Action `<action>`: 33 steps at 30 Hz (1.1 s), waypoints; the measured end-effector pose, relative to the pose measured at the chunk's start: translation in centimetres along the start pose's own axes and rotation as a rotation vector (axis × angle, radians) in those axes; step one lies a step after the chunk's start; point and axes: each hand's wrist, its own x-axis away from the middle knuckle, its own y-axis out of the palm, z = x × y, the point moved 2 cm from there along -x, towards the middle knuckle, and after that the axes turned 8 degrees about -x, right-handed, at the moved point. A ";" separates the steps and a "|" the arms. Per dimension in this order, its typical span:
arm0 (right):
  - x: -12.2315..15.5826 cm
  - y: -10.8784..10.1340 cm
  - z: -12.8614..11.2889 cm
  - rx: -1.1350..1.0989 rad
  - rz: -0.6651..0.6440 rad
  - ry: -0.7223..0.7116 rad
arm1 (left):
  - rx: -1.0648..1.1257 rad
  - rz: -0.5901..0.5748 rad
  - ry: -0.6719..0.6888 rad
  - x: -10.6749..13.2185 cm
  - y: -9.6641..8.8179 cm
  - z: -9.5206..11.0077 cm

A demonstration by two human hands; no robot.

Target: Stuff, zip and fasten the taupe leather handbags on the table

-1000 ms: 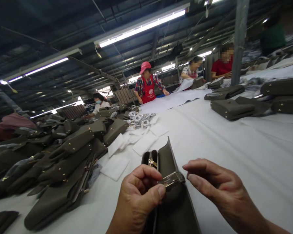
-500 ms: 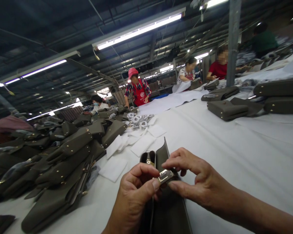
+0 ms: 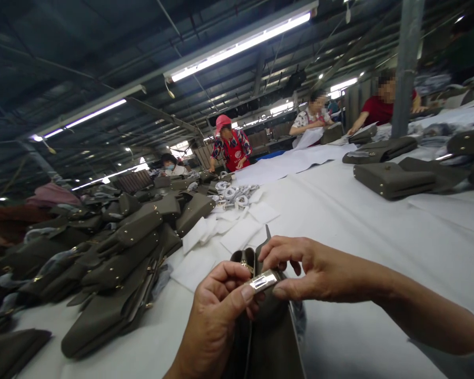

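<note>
An olive-green handbag (image 3: 276,337) stands on the table right in front of me, its flap raised at the far end. Above it a shiny gold-coloured metal clasp (image 3: 263,281) catches the light. My left hand (image 3: 217,308) pinches the clasp's left end between thumb and fingers. At the other end, my right hand (image 3: 310,268) is closed with thumb and forefinger on the clasp's right edge. A gold fitting (image 3: 245,265) shows on the bag just behind my left fingers. My hands hide the joint between clasp and bag.
A heap of similar bags (image 3: 118,268) covers the left side. White foam sheets (image 3: 237,234) and wrapped ring-shaped pieces (image 3: 235,193) lie beyond my hands. More bags (image 3: 393,179) lie at right, by a grey post (image 3: 406,73). Several co-workers, one in a red apron (image 3: 234,152), stand behind.
My view has swung slightly left, so the surroundings sit further right. The clasp is tilted a little differently and now shines brighter. Both hands keep hold of it.
</note>
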 end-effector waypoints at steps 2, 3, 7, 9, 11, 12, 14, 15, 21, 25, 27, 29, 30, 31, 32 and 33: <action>0.1 0.1 0.4 -0.048 -0.018 -0.026 | -0.008 0.012 -0.003 0.0 -0.2 0.0; 0.1 0.2 0.7 -0.082 -0.015 -0.038 | -0.017 0.013 -0.006 0.0 -0.3 0.0; 0.6 0.4 1.9 -0.195 -0.011 -0.064 | -0.104 -0.006 0.012 -0.1 -0.4 -0.2; 0.7 0.5 2.3 -0.253 -0.016 -0.062 | -0.162 -0.005 0.031 -0.1 -0.4 -0.2; 0.7 0.6 2.5 -0.320 -0.003 -0.041 | -0.212 0.006 0.043 -0.1 -0.4 0.1; 0.6 0.7 2.5 -0.357 0.006 -0.023 | -0.231 0.012 0.051 -0.1 -0.5 0.2; 0.4 0.9 2.5 -0.433 0.018 0.016 | -0.270 0.027 0.070 -0.1 -0.5 0.7; 0.3 1.1 2.5 -0.468 0.023 0.033 | -0.288 0.035 0.080 0.0 -0.6 0.8; -0.1 1.8 3.1 -0.555 0.059 0.068 | -0.250 0.061 0.047 0.5 -0.7 0.6; 0.0 1.6 3.3 -0.521 0.077 0.067 | -0.268 0.074 0.040 0.7 -0.6 0.1; 0.2 1.5 3.1 -0.485 0.040 0.046 | -0.294 0.086 0.053 0.8 -0.5 0.2; 0.3 1.6 2.7 -0.427 -0.013 0.024 | -0.315 0.108 0.062 0.9 -0.5 0.5; 0.4 1.6 2.5 -0.383 -0.022 0.017 | -0.324 0.119 0.059 0.9 -0.5 0.6; 0.4 1.7 2.5 -0.332 -0.013 0.014 | -0.331 0.131 0.052 0.9 -0.6 0.7; 0.4 1.8 2.5 -0.279 0.015 0.015 | -0.333 0.139 0.042 0.9 -0.6 0.8; 0.3 1.9 2.6 -0.233 0.047 0.013 | -0.331 0.140 0.027 0.9 -0.7 0.8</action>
